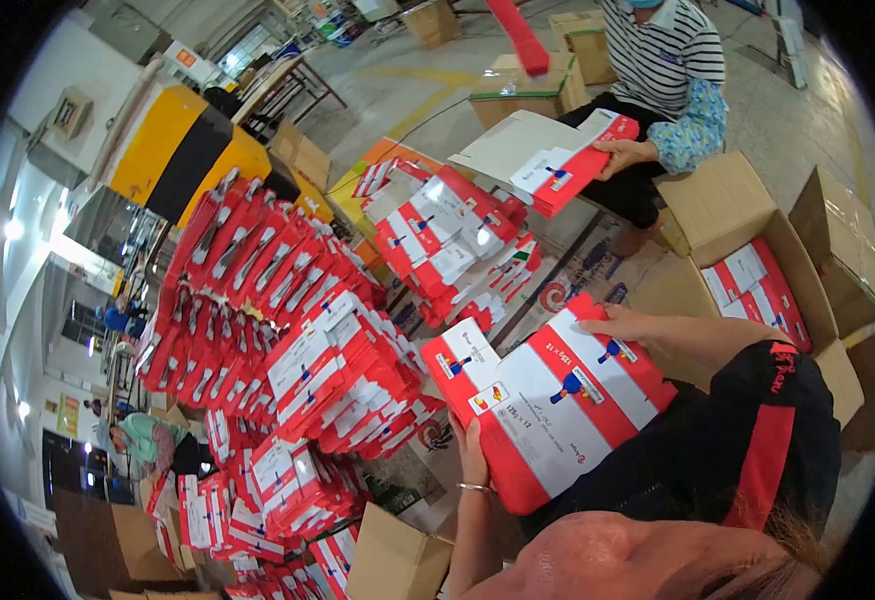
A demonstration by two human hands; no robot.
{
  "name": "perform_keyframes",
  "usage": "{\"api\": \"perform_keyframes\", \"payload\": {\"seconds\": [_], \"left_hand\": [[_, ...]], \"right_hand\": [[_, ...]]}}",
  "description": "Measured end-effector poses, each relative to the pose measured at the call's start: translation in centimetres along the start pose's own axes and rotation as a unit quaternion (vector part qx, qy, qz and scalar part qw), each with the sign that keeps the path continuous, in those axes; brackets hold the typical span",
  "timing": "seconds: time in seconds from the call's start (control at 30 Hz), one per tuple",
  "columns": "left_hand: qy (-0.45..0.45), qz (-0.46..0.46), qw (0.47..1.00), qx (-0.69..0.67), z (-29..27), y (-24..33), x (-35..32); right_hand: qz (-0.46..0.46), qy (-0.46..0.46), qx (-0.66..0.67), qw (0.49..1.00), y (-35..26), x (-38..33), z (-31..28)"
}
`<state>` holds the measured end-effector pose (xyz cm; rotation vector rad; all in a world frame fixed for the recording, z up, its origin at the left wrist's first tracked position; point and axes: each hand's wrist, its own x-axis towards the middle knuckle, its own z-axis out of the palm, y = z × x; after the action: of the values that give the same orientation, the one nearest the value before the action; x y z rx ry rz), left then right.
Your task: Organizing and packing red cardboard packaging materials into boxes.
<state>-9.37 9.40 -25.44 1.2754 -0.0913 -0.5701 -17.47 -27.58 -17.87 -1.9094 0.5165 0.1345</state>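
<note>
Tall stacks of red-and-white flat cardboard boxes (287, 330) wall off the left; open brown cartons (747, 270) crowd the right; bare concrete floor (407, 80) lies far.

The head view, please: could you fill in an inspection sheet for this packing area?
Surface: floor, mostly covered by boxes.
Job's things: flat red-and-white box, held at both ends.
Clutter: heaps of red-and-white boxes; open brown carton holding more.
Grips: left hand at the box's near end, right hand on its far edge.
Cables: nothing seen.
Surroundings: seated co-worker in a striped shirt holding a similar box; yellow-and-black machine.
</note>
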Motion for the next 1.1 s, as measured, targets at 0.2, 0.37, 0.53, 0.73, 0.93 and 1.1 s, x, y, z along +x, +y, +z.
{"api": "perform_keyframes", "payload": {"seconds": [0.2,0.37,0.53,0.73,0.93,1.1], "left_hand": [[0.029,0.028,0.999,0.03,3.0,4.0,-0.7],[-0.016,-0.106,0.987,-0.121,-1.0,6.8,2.9],[0.06,-0.012,0.981,-0.184,-4.8,11.4,-2.5],[0.102,0.2,0.974,-0.023,2.9,11.1,-10.2],[0.132,0.185,0.961,0.159,6.0,4.3,-9.8],[0.155,0.162,0.918,0.326,2.2,1.6,-13.9]], "right_hand": [[0.039,-0.098,0.141,0.984,-0.1,1.6,-0.4],[-0.13,-0.081,0.028,0.988,-2.9,1.8,1.6],[-0.278,-0.086,0.051,0.955,-12.1,-1.3,-1.2],[-0.356,-0.177,0.096,0.912,-13.7,-0.9,-2.3],[-0.34,-0.158,0.251,0.893,-5.0,1.6,0.2],[-0.3,-0.117,0.293,0.9,-4.6,4.0,4.1]]}}
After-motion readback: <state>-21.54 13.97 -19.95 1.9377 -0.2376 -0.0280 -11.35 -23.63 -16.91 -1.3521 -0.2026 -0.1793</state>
